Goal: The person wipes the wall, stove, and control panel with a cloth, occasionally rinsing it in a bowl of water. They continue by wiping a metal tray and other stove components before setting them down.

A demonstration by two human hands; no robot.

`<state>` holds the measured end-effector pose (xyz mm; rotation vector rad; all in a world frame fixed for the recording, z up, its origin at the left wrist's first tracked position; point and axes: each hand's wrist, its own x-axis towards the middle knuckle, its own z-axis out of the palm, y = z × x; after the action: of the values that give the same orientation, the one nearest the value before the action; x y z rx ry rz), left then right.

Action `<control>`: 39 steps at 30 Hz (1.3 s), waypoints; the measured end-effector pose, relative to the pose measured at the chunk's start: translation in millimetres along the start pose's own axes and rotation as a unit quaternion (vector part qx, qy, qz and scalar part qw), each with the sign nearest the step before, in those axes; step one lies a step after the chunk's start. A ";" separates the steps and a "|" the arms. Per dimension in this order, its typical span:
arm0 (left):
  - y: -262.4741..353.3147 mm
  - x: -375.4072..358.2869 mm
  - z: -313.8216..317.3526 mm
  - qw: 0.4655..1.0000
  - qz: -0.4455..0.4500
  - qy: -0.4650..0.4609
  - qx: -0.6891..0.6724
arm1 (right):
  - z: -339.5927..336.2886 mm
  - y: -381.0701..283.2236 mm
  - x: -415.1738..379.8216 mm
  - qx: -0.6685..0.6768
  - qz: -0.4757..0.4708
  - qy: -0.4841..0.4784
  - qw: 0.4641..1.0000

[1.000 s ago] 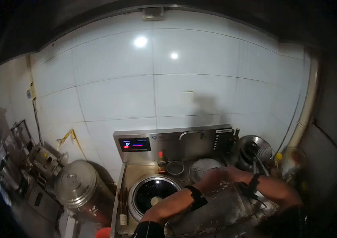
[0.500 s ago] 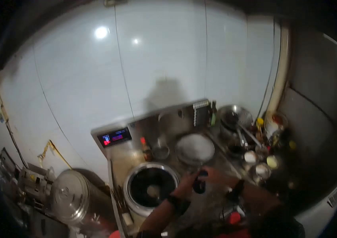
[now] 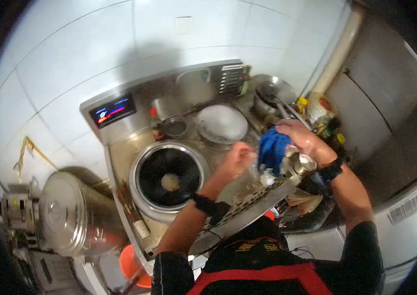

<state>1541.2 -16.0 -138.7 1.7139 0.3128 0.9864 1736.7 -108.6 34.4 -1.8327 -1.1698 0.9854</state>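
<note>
A crumpled blue cloth [image 3: 273, 149] hangs from my right hand [image 3: 301, 136], whose fingers are closed on its upper end, over the right side of the steel counter. Left of the cloth and apart from it is my left hand [image 3: 239, 158], fingers curled in, slightly blurred, with nothing visible in them. Just behind the hands a round pale-topped pan or lid [image 3: 222, 124] lies on the counter. Close below my right hand stand small metal containers, one holding white stuff [image 3: 306, 163].
A round well with a steel rim [image 3: 137, 164] sits at the left, something pale in its dark middle. Behind it are a red-capped bottle [image 3: 156, 125] and a lit display [image 3: 112, 112]. A large lidded steel pot [image 3: 63, 211] stands far left; a pot with ladles [image 3: 272, 93] stands back right.
My hands were together around a dark thing; now they are apart, the right one farther right with the blue cloth. The view has tilted down and grown brighter.
</note>
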 end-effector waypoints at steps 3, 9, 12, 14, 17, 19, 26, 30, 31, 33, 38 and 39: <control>44.9 -2.8 24.3 0.999 0.042 -0.009 -0.033 | 8.9 15.6 17.9 -0.007 0.002 -0.040 0.999; -0.7 -14.4 21.2 0.970 0.079 0.134 0.185 | 21.3 8.9 9.7 -0.145 -0.011 -0.227 0.963; 10.1 -27.1 23.1 0.992 -0.025 0.098 0.074 | 28.6 31.1 23.9 -0.174 -0.084 -0.269 0.944; -1.1 -34.4 28.5 0.994 -0.042 0.060 0.084 | 34.3 36.0 26.5 -0.210 -0.116 -0.270 0.932; 26.3 -45.1 3.1 0.971 -0.163 0.018 0.176 | 49.1 55.9 29.1 -0.325 -0.257 -0.161 0.896; 43.6 -44.4 -12.7 0.946 -0.140 0.011 0.293 | 58.5 59.1 32.9 -0.350 -0.254 -0.144 0.890; 133.2 -46.1 -37.2 0.937 -0.032 0.051 0.343 | 107.4 38.2 42.3 -0.187 -0.234 -0.104 0.948; 140.8 -42.8 -37.6 0.984 -0.022 -0.085 0.152 | 149.3 65.5 43.7 0.263 -0.140 -0.188 0.936; 129.5 -48.1 -51.0 0.975 -0.014 -0.036 0.220 | 148.7 69.3 49.0 0.271 -0.128 -0.198 0.933; 81.4 -73.1 -92.9 0.931 -0.035 0.113 0.347 | 137.1 65.6 61.3 0.269 -0.121 -0.212 0.932; -54.9 -193.3 -207.9 0.734 -0.263 0.316 0.541 | 62.5 23.0 104.1 0.233 -0.159 -0.157 0.946; -83.0 -210.8 -231.3 0.745 -0.250 0.301 0.540 | 38.8 9.1 110.2 0.233 -0.176 -0.127 0.948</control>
<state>1260.5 36.1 -291.5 2.0094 1.9916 0.9614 1737.7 -1.8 -13.8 -1.1057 -1.2316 1.1870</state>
